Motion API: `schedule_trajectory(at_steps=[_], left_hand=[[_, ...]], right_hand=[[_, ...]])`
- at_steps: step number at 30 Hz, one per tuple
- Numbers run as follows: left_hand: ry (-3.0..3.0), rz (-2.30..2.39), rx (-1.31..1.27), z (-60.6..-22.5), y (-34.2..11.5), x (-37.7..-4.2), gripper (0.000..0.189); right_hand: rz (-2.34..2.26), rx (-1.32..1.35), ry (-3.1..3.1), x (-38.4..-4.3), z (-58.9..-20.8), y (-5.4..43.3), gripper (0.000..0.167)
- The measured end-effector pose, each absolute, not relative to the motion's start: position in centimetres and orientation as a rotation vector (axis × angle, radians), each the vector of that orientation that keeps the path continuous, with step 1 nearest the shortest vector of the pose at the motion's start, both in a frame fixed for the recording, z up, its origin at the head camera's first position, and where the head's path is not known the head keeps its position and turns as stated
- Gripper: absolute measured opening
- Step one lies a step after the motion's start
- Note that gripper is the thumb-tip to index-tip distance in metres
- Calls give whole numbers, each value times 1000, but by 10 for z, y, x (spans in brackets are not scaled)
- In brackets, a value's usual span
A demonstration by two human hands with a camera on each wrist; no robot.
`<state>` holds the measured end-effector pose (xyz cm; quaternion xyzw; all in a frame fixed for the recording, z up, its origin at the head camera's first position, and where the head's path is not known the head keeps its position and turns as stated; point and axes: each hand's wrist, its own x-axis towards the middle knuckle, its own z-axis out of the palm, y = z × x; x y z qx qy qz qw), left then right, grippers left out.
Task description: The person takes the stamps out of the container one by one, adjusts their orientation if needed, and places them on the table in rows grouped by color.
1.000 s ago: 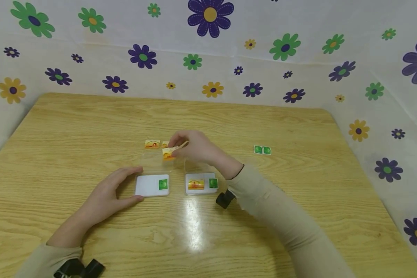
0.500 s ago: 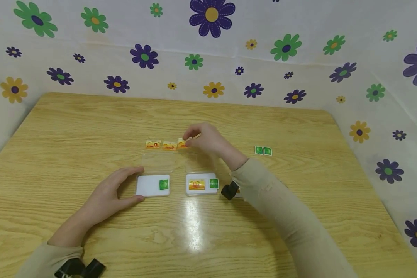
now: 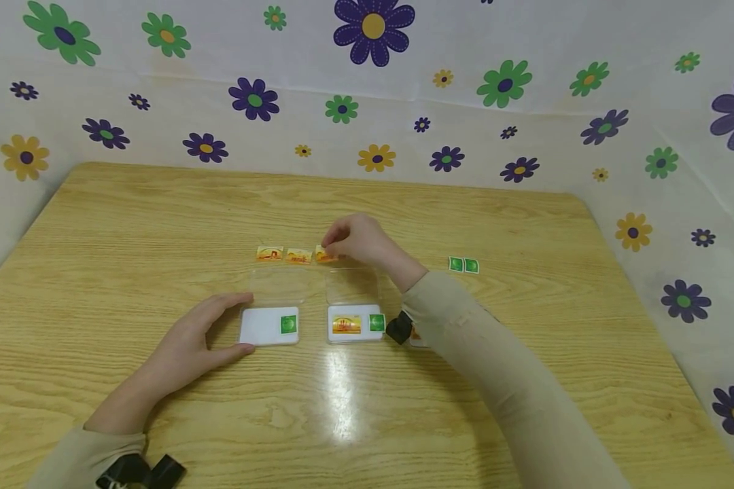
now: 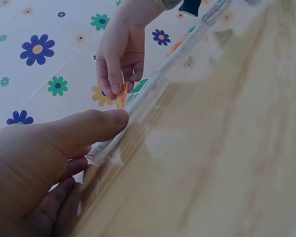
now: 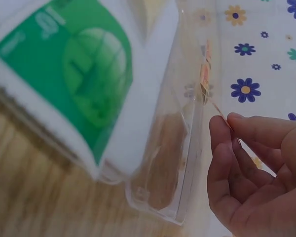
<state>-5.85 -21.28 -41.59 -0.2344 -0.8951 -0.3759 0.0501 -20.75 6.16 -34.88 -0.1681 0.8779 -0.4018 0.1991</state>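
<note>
Pinching the held orange stamp (image 3: pixel 324 259) between thumb and fingertips, the right hand (image 3: pixel 362 241) reaches over the wooden surface (image 3: pixel 159 217), toward its far edge. That stamp sits at the right end of a row of three, about midway between the surface's left and right edges. The right wrist view shows it nearly edge-on; whether it touches the wood I cannot tell. Beside it lie the left orange stamp (image 3: pixel 270 254) and the middle orange stamp (image 3: pixel 298 256), with narrow gaps between.

Well apart from the right, the left hand (image 3: pixel 189 346) grips the left end of the left case (image 3: pixel 259 326), thumb at its near corner and forefinger at its far corner. A green stamp (image 3: pixel 289 324) lies at the right end of the white inside, and a clear lid (image 3: pixel 278 285) lies just beyond, toward the far edge.

Near it on the right is the middle case (image 3: pixel 353 310), also with a clear lid beyond it. It carries an orange picture stamp (image 3: pixel 346 324) and a second green stamp (image 3: pixel 376 322) that reaches its right rim. The right sleeve (image 3: pixel 483 346) mostly covers a third case (image 3: pixel 420 341). Out toward the surface's right edge, two loose green stamps (image 3: pixel 456 264) lie side by side. A flowered cloth (image 3: pixel 306 125) rises behind the far edge.
</note>
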Motion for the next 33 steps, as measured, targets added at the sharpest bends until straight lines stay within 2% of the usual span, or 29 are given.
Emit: schedule_trajectory(at_steps=[9, 33], left_hand=[[-2716, -1140, -714, -416, -213, -59, 69], [-2742, -1122, -700, -417, -213, -59, 68]], right_hand=[[-916, -556, 2603, -212, -356, 53, 5], [-589, -627, 2725, -211, -355, 44, 4]])
